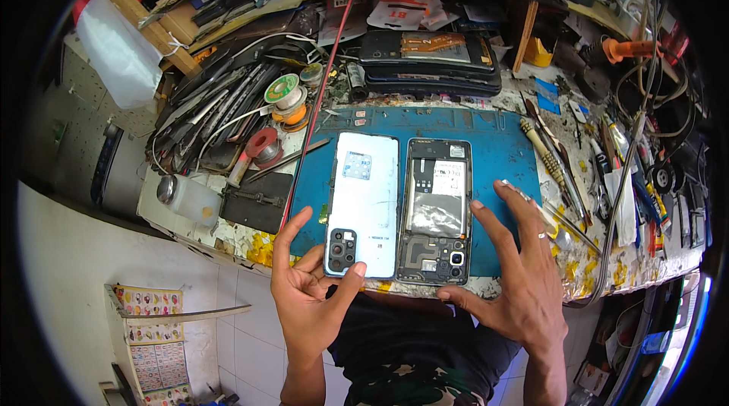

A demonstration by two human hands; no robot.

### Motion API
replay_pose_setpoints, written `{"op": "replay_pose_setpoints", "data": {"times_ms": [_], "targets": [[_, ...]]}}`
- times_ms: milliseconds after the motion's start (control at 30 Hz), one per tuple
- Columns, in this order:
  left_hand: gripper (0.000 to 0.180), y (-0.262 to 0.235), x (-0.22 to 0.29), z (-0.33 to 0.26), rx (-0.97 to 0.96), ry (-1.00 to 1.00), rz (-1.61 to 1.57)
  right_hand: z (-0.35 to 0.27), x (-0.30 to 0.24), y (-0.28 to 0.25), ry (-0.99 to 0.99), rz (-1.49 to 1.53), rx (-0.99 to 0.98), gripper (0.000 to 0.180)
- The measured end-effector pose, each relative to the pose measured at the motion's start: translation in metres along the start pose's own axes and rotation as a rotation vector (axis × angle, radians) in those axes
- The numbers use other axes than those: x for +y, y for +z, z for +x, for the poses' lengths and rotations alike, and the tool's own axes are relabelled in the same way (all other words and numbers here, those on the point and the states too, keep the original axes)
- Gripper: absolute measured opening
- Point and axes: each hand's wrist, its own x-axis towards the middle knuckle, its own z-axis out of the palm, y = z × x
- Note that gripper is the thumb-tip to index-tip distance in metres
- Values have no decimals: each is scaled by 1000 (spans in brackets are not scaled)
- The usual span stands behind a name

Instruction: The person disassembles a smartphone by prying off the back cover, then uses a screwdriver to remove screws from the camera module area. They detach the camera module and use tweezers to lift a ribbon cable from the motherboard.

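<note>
Light edge contact seems best: the left grip [315,306] holds the lower end of the pale-blue phone back cover [368,205], while the right grip [525,296] stands wide beside the opened smartphone [436,212] just left of it.

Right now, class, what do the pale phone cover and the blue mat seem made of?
Pale phone cover: probably satin plastic, perhaps glass, by its soft, even sheen.
Blue mat: likely matte rubber or silicone, given its dull face and moulded ridges.

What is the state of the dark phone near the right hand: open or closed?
Open: the dark phone shows its battery and inner parts uncovered.
</note>
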Motion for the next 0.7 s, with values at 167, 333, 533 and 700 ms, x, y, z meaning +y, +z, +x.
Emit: {"op": "replay_pose_setpoints", "data": {"times_ms": [167,333,533,700], "targets": [[75,1,-3,-1,51,32,-38,1,-3,-3,45,-6,-42,96],[72,3,-9,-3,172,74,-129,4,-5,-4,40,-31,-85,97],[70,6,-12,-6,171,138,-64,21,-5,-10,-87,11,-138,92],[69,11,-18,-7,151,204,24,52,-9,-6,-376,-70,-221,74]]}}
